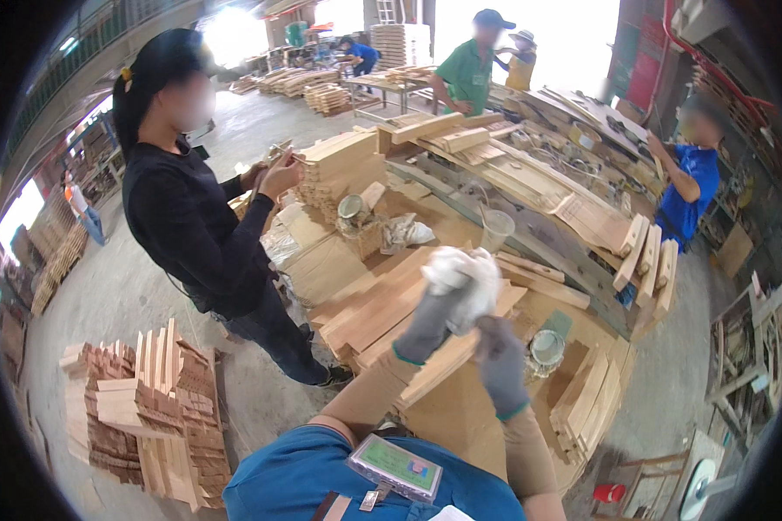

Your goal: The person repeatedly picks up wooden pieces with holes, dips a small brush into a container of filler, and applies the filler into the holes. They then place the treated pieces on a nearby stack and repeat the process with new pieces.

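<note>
Both my hands wear grey gloves and are raised over a work table (460, 425). My left hand (434, 317) is closed on a bunched white cloth (465, 273). Just right of the cloth is my right hand (501, 360), its fingers curled in and blurred; what they pinch, if anything, I cannot make out. Flat wooden boards (374, 308) lie side by side beneath and left of my hands. To the right of my right hand stands an open tin (546, 349) with a pale rim. A translucent plastic cup (497, 227) is beyond the cloth.
At the left, a person in black (191, 191) handles a small piece beside stacked wood strips (343, 165). Wood pieces (161, 408) are piled on the floor. More slats (591, 395) lie at the table's right. People in green (469, 74) and blue (691, 178) stand around a long bench.
</note>
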A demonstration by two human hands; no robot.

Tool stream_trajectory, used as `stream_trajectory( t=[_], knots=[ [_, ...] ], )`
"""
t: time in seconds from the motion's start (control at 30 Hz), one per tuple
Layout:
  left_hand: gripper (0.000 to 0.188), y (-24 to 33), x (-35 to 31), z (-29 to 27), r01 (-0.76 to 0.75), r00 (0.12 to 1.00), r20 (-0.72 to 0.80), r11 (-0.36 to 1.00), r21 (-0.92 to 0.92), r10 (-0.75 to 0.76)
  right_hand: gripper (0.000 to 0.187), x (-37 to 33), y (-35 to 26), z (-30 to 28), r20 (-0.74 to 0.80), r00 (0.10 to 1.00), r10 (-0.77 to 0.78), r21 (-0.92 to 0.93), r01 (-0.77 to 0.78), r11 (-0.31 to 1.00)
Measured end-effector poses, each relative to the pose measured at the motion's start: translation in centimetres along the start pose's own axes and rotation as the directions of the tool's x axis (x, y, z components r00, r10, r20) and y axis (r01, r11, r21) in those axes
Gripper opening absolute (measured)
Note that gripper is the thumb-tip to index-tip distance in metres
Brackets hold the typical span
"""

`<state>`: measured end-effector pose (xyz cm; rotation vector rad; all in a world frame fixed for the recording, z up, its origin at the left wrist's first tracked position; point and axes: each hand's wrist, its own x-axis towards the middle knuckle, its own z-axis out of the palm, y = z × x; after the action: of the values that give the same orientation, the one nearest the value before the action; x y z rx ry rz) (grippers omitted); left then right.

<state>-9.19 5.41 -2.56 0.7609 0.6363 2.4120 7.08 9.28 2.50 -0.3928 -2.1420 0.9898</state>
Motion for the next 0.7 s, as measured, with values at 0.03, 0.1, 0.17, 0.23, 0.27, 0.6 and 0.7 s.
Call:
stream_trajectory(
  t=[0.03, 0.1, 0.17, 0.23, 0.27, 0.6, 0.7],
  knots=[
    [0.027, -0.7, -0.6, 3.9, -0.147, 0.987, 0.003, 0.878, 0.455, 0.163, 0.011, 0.3, 0.0, 0.9, 0.050, 0.997, -0.057, -0.274, 0.069, 0.959],
    [0.034, -0.6, 0.2, 4.7, -0.020, 0.993, -0.105, 0.969, 0.247, 0.047, 0.013, 0.6, 0.3, 1.7, 0.149, 0.987, -0.054, -0.529, 0.126, 0.839],
    [0.031, -0.2, 0.5, 5.0, 0.009, 0.978, -0.205, 0.967, 0.253, 0.045, 0.015, 0.7, 0.3, 2.1, 0.197, 0.980, 0.021, -0.544, 0.092, 0.834],
    [0.026, 0.0, 0.8, 3.6, 0.012, 0.980, -0.195, 0.975, 0.223, 0.032, 0.016, 0.4, 0.1, 2.7, 0.184, 0.983, 0.003, -0.530, 0.097, 0.843],
    [0.024, 0.2, 1.1, 2.9, 0.014, 0.981, -0.191, 0.978, 0.209, 0.027, 0.018, 0.1, 0.0, 2.8, 0.177, 0.984, -0.007, -0.522, 0.100, 0.847],
    [0.019, 3.8, 2.1, 1.5, 0.019, 0.981, -0.186, 0.923, 0.385, 0.057, 0.028, -3.3, -0.9, 1.5, 0.215, 0.975, 0.051, -0.297, 0.015, 0.955],
    [0.027, 3.9, 2.6, 0.8, -0.010, 0.995, -0.086, 0.907, 0.421, 0.051, 0.028, -3.2, -1.4, -0.3, 0.234, 0.971, 0.042, -0.207, 0.008, 0.978]
  ],
)
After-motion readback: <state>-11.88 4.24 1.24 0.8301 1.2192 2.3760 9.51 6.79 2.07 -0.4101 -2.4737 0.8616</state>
